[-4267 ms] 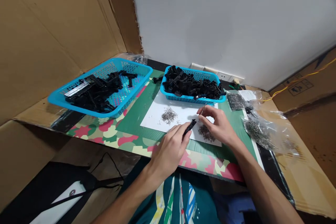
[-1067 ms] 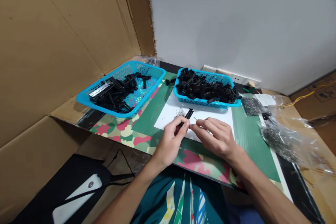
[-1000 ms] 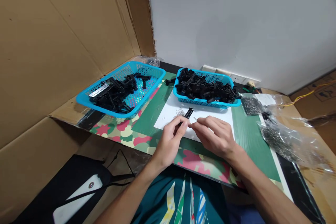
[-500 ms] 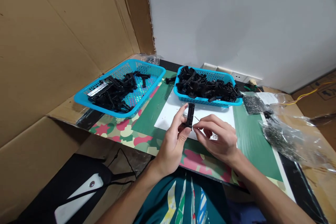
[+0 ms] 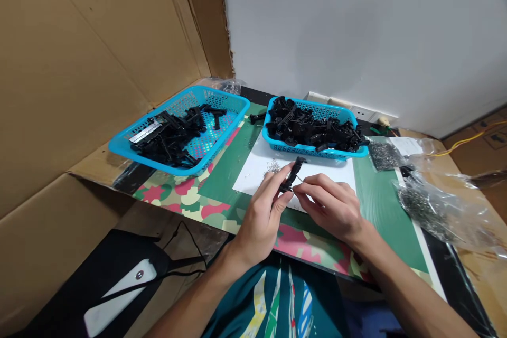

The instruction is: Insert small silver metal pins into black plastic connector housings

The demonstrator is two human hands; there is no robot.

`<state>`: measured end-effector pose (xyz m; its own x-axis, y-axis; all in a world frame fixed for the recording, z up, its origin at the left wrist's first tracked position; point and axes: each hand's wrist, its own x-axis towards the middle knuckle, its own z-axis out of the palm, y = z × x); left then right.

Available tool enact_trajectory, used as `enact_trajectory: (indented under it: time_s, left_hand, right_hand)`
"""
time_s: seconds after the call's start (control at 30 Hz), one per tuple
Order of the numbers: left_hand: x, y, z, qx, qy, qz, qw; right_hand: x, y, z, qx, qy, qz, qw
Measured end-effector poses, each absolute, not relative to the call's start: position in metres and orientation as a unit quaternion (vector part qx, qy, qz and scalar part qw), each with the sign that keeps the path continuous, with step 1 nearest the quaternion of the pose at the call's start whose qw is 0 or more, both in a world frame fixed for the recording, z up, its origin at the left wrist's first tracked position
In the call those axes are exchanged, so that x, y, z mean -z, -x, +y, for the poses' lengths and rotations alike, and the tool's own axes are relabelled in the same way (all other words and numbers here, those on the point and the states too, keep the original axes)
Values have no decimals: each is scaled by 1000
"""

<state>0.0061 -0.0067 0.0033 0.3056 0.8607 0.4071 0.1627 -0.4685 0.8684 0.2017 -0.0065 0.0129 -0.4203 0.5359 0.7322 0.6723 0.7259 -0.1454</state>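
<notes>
Slim black part [image 5: 294, 173] in left hand [image 5: 260, 219]

A tall brown cardboard panel [image 5: 99, 37] is standing at the left beside a plain white wall [image 5: 336, 21], where a row of white plastic power sockets [image 5: 362, 113] is sitting low down. At the right, a thin yellow cord [image 5: 461, 142] is running past a printed brown cardboard box [image 5: 491, 141]. At lower left, a white rounded slab [image 5: 109, 312] is lying on black fabric [image 5: 114, 253].
</notes>
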Motion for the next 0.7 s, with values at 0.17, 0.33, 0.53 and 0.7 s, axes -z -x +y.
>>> enact_trajectory:
  time_s: [0.17,0.33,0.53,0.7]
  left_hand:
    - [-4,-6,-5,-464,-730,355,354]
    - [-2,-7,-5,-473,-720,358,360]
    - [0,-5,-5,-476,-707,354,385]
    - [1,-4,-5,-480,-693,360,399]
  right_hand:
    - [-12,-204,-7,93,359,-842,390]
    - [-13,-201,-7,61,372,-833,405]
    - [-19,-199,-4,-51,362,-815,450]
    - [-24,-199,-2,-137,340,-800,476]
